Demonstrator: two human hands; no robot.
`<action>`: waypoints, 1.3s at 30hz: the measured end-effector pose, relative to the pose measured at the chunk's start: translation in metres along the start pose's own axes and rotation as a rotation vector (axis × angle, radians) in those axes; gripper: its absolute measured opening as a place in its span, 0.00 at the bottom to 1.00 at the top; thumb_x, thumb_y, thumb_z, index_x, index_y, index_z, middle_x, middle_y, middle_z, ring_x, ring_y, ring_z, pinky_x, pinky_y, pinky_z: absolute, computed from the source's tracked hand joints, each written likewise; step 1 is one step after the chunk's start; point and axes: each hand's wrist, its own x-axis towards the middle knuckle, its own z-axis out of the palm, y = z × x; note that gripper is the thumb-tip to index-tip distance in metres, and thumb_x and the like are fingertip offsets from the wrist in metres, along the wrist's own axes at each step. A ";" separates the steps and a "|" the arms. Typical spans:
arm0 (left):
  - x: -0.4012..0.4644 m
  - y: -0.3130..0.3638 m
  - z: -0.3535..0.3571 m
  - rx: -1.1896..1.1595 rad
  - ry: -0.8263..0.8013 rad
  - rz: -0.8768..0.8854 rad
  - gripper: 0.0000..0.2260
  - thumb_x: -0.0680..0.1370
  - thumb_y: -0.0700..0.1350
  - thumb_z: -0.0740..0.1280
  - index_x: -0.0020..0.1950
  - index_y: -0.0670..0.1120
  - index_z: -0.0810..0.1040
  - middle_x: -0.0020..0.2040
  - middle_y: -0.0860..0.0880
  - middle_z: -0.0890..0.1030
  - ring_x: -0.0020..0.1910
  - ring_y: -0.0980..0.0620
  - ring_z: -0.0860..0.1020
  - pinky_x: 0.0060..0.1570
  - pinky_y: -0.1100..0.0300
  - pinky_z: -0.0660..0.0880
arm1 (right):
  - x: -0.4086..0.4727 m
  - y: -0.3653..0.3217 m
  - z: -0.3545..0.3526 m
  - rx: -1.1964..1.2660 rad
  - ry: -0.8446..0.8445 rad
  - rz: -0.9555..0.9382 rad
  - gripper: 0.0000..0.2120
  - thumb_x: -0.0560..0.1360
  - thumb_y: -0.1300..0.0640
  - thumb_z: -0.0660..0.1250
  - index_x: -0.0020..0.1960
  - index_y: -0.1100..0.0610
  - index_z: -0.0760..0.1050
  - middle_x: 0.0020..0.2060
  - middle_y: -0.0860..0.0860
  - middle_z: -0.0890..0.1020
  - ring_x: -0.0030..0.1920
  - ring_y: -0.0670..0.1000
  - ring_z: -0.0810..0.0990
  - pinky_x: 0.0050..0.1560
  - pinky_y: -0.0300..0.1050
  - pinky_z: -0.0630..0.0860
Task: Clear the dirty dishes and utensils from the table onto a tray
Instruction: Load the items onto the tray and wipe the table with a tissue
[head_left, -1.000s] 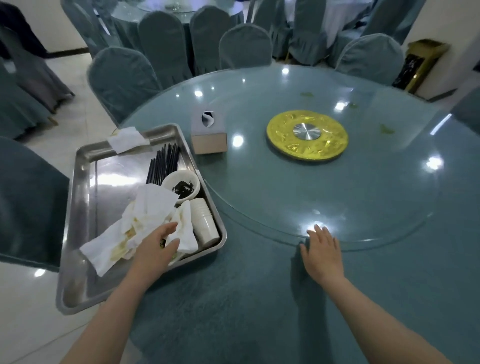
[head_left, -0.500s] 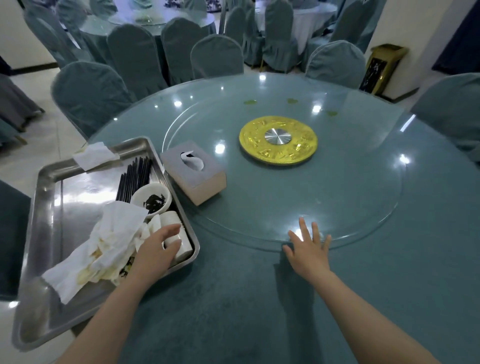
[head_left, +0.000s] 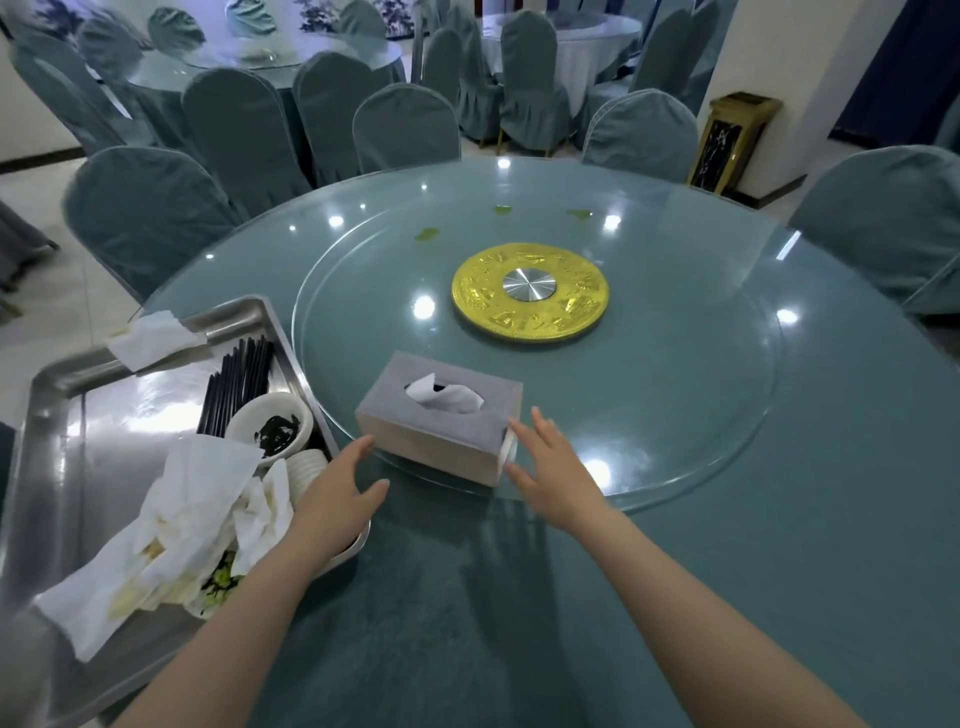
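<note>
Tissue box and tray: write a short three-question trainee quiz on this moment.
1. True or false: the tissue box sits on the glass turntable.
2. Which holds the black chopsticks? A) tray B) turntable C) floor
3. Fill in: the small bowl on the tray holds dark ____.

Key: 1 true, with the left hand and right hand open at either end. 2 A. 3 residue.

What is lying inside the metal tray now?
The metal tray holds black chopsticks, a small white bowl with dark residue, stacked white cups and crumpled napkins. The napkins hide whatever lies beneath them.
</note>
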 end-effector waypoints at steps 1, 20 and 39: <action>0.006 0.005 0.002 0.052 -0.013 0.017 0.30 0.77 0.45 0.67 0.77 0.49 0.60 0.75 0.50 0.65 0.73 0.50 0.64 0.67 0.56 0.62 | 0.002 -0.003 0.000 -0.010 -0.031 -0.030 0.29 0.80 0.46 0.58 0.78 0.49 0.53 0.78 0.51 0.45 0.78 0.53 0.44 0.75 0.48 0.49; 0.039 0.103 0.081 0.720 -0.324 0.238 0.29 0.77 0.51 0.60 0.77 0.51 0.56 0.78 0.51 0.54 0.75 0.45 0.57 0.71 0.40 0.54 | 0.019 0.047 -0.069 -0.184 0.287 0.043 0.21 0.72 0.51 0.69 0.64 0.52 0.73 0.63 0.54 0.73 0.64 0.57 0.70 0.66 0.48 0.64; 0.033 0.158 0.103 0.805 -0.367 0.324 0.17 0.76 0.44 0.62 0.65 0.46 0.69 0.61 0.46 0.70 0.61 0.42 0.71 0.59 0.47 0.68 | -0.074 0.083 -0.103 0.010 -0.171 0.208 0.08 0.70 0.60 0.59 0.33 0.52 0.70 0.32 0.49 0.76 0.34 0.49 0.72 0.31 0.39 0.65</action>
